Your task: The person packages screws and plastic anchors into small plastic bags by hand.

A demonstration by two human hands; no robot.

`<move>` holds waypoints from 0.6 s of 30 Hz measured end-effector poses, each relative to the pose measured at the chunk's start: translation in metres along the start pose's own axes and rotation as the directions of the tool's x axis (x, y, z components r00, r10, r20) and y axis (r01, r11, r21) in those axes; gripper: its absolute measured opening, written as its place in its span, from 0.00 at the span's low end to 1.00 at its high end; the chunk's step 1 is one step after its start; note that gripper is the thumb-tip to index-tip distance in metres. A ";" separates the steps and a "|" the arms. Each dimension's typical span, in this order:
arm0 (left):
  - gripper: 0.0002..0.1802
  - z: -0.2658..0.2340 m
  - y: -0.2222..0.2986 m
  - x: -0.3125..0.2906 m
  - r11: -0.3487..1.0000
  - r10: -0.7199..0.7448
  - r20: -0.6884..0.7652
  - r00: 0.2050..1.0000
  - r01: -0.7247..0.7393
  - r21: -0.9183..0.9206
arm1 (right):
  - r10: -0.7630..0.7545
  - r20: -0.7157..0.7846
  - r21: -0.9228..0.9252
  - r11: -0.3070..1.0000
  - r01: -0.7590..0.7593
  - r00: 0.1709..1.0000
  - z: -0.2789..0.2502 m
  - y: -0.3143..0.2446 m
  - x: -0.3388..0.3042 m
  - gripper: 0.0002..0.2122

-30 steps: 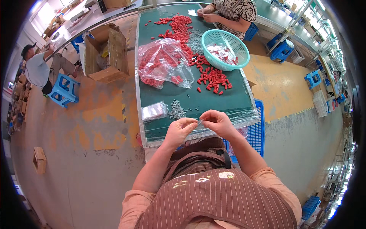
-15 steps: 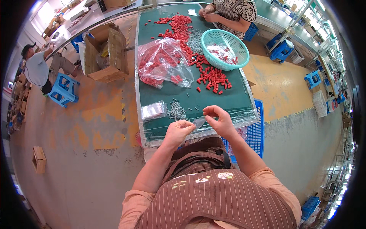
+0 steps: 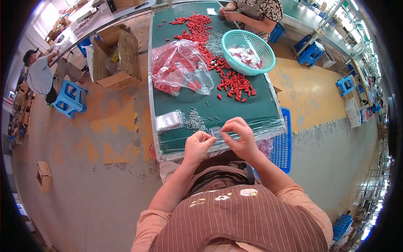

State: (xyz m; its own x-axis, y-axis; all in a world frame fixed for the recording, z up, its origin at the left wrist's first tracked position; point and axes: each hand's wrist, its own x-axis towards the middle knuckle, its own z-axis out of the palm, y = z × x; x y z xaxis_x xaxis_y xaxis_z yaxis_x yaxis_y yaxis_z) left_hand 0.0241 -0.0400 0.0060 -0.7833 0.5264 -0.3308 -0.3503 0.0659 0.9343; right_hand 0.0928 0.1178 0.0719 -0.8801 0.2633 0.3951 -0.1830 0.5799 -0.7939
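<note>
At the table's near edge, my left hand (image 3: 197,147) pinches a small clear plastic bag (image 3: 215,132) between thumb and fingertips. My right hand (image 3: 240,138) is closed at the bag's other side, thumb and forefinger against it; what lies between those fingertips is too small to make out. Just beyond my left hand is a loose pile of small grey screws or pins (image 3: 194,119). Left of the pile lies a stack of flat clear bags (image 3: 168,121). Farther up the table are red plastic plugs (image 3: 236,85).
A large clear bag of red pieces (image 3: 178,63) lies on the green table (image 3: 235,110). Beside it stands a turquoise basket (image 3: 269,59) holding filled packets. A co-worker's hands (image 3: 228,12) are at the far end. A blue crate (image 3: 284,147) sits by the table's right side.
My right hand has come slightly left and closed in on the small bag. The bag now sits between both hands' fingertips.
</note>
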 end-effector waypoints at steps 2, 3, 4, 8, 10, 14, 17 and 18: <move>0.07 0.001 -0.002 -0.001 0.986 0.122 -0.046 0.991 -0.116 0.121 | -0.039 0.139 -0.114 0.992 0.055 0.990 0.004 -0.005 0.000 0.06; 0.07 0.001 -0.004 -0.002 0.986 0.122 -0.046 0.992 -0.115 0.122 | -0.010 0.149 -0.176 0.984 0.037 0.989 0.008 -0.003 -0.001 0.06; 0.08 0.003 -0.007 -0.003 0.967 0.193 -0.049 0.980 -0.181 0.180 | -0.011 0.148 -0.177 0.984 0.037 0.989 0.011 0.003 -0.004 0.06; 0.07 0.002 -0.010 -0.005 0.921 0.291 -0.004 0.957 -0.279 0.270 | 0.184 0.225 -0.067 0.983 -0.173 0.957 0.019 0.021 -0.010 0.06; 0.06 0.002 -0.015 -0.005 0.945 0.258 -0.001 0.966 -0.252 0.211 | 0.298 0.271 0.029 0.948 -0.318 0.915 0.021 0.025 -0.012 0.06; 0.05 0.000 -0.010 -0.008 0.991 0.110 0.027 0.994 -0.111 0.070 | 0.324 0.262 0.076 0.932 -0.354 0.909 0.024 0.032 -0.017 0.06; 0.05 0.004 -0.020 -0.007 0.974 0.223 -0.026 0.974 -0.222 0.054 | 0.296 0.199 0.012 0.953 -0.304 0.934 0.031 0.034 -0.021 0.05; 0.05 0.005 -0.022 -0.008 0.974 0.224 -0.028 0.974 -0.222 0.054 | 0.287 0.151 -0.037 0.958 -0.284 0.946 0.034 0.035 -0.022 0.05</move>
State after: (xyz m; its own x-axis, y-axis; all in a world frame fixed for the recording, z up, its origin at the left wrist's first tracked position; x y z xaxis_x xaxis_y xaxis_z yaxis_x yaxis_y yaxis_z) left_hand 0.0404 -0.0413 -0.0112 -0.8558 0.5039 -0.1170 -0.1394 -0.0068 0.9902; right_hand 0.0913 0.1061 0.0202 -0.9511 0.2992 0.0766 0.0913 0.5093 -0.8558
